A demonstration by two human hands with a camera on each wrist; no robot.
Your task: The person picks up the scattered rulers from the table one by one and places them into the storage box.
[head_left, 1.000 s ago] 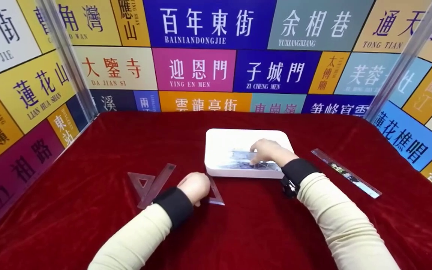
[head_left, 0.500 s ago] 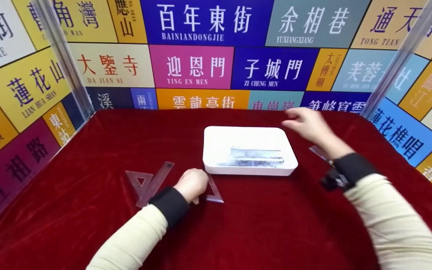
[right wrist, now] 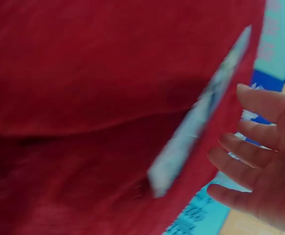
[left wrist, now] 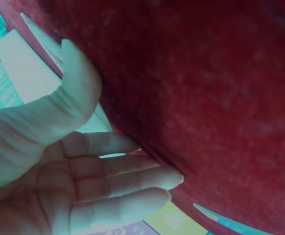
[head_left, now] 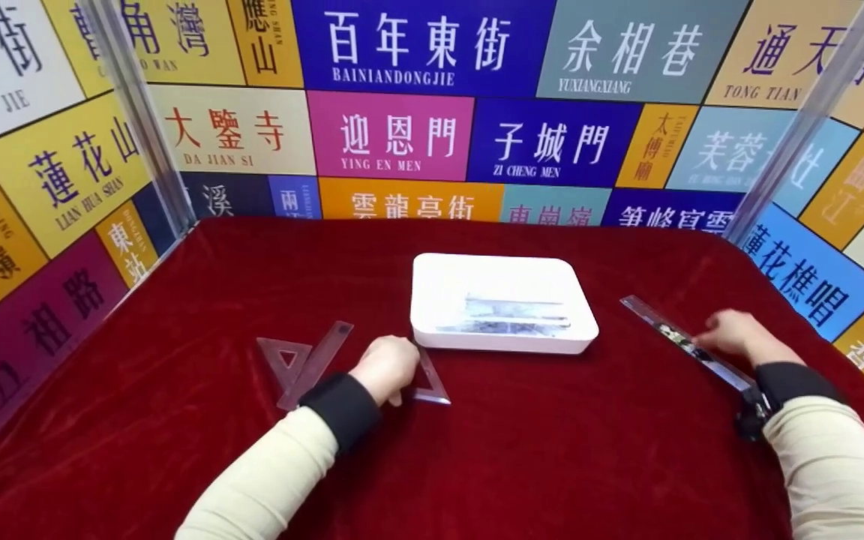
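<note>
Right hand (head_left: 732, 334) open beside long clear printed ruler (head_left: 683, 343).

wall panels (head_left: 391, 135) | blue: BAINIANDONGJIE | grey: YUXIANGXIANG | pink: YING EN MEN | blue: ZI CHENG MEN | cream: DA JIAN SI | yellow: LIAN HUA SHAN, TONG TIAN

Both arms reach forward, left hand (head_left: 385, 367) and right hand (head_left: 732, 334) open-fingered.
</note>
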